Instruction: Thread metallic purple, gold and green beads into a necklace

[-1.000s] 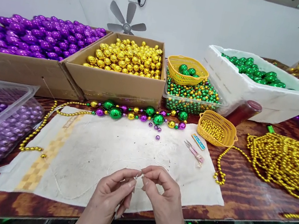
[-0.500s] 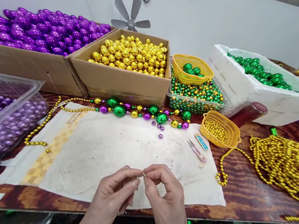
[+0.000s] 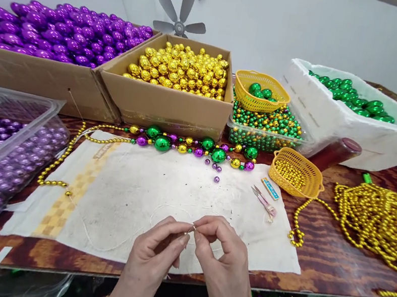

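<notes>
As I stand here, the dark table (image 3: 316,264) stretches across in front of me, a pale cloth (image 3: 130,187) spread over its near part. At the back, a foam box (image 3: 391,146) holds green beads (image 3: 364,102) and a carton (image 3: 167,108) is heaped with gold beads (image 3: 181,70). To the right lies a pile of gold strands (image 3: 381,221); a mixed strand (image 3: 163,143) runs along the cloth's far edge. Over the near side of the cloth, the left hand (image 3: 153,253) and right hand (image 3: 223,258) almost meet, the thumb and forefinger of each pinched closed on a fine thread (image 3: 84,224) that trails leftward across the cloth. A yellow basket (image 3: 310,182) stands at the cloth's far right corner, snips (image 3: 264,202) lie nearby, and a few loose purple beads (image 3: 216,179) rest near the mixed strand.
</notes>
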Available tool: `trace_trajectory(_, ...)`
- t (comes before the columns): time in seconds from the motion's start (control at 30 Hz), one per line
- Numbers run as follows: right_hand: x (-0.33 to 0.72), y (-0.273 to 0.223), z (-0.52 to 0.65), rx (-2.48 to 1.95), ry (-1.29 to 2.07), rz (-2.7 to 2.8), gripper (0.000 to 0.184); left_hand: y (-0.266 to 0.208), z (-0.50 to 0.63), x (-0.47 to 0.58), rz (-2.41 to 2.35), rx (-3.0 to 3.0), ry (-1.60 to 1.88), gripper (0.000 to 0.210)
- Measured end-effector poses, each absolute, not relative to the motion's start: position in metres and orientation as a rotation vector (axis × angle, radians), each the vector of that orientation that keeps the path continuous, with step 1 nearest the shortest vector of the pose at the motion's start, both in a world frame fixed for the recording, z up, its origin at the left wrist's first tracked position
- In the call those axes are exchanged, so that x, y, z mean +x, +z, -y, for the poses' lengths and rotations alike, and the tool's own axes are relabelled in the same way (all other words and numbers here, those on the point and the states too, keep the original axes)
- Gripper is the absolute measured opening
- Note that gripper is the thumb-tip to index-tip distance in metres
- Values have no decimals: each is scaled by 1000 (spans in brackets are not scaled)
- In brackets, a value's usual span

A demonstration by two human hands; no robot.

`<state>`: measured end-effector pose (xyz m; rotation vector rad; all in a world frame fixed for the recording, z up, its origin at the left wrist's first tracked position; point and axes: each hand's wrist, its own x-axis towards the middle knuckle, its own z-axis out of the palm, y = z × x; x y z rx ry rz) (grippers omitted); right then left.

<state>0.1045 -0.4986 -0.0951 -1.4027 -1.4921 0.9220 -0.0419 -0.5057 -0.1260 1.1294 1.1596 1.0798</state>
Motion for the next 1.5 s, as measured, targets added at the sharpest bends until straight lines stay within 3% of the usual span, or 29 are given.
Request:
trace_trajectory(0.77,106,-101,498,-1349,1028,1422,12,-126,505,-43,-1201,1472,1112,28)
trace_trajectory(1.17,114,-109,490,-1207,1349,1171,12,-118,497,-50,-1179,1988,1018,37)
trace_trajectory(1.33,120,-117,483,-1206,1462,1121,14,-111,491,-48,-1199,2196,889,29)
trace_trajectory(1.5,123,-134,465,-1266,1254,1141,15,-111,487,-44,-1194,2307,818,27)
